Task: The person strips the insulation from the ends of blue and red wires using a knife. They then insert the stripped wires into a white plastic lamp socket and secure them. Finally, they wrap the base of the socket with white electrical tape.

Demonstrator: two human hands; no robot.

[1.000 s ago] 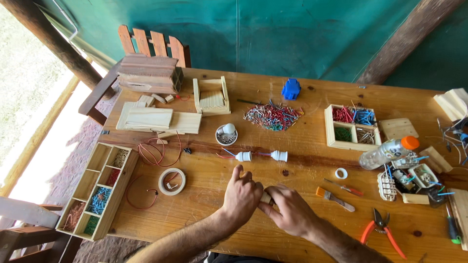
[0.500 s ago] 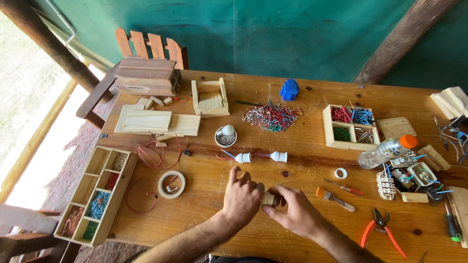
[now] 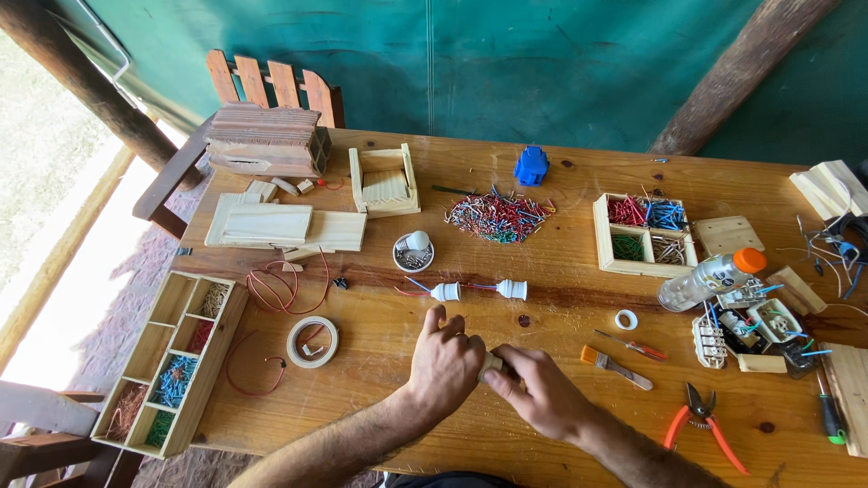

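Note:
My left hand [image 3: 445, 363] and my right hand [image 3: 541, 395] meet over the front middle of the wooden table [image 3: 561, 312]. Between them they pinch a small pale object [image 3: 489, 363], mostly hidden by the fingers; what it is I cannot tell. Just beyond the hands lie two white lamp sockets [image 3: 446, 291] [image 3: 513, 289] with short coloured wires. A roll of tape [image 3: 312, 342] lies to the left of my left hand, and a small brush [image 3: 615, 364] to the right of my right hand.
A pile of coloured wire bits [image 3: 496, 217] lies mid-table, with a sorting box [image 3: 644, 234] to its right and a long divided tray [image 3: 170, 363] at the left edge. Orange pliers [image 3: 705, 423], a screwdriver [image 3: 633, 345], a plastic bottle [image 3: 712, 276], switches, wood pieces and a blue object [image 3: 531, 166] surround.
Both hands stay together at the same spot on the table, with only slight finger movement around the small object. The view has shifted a little.

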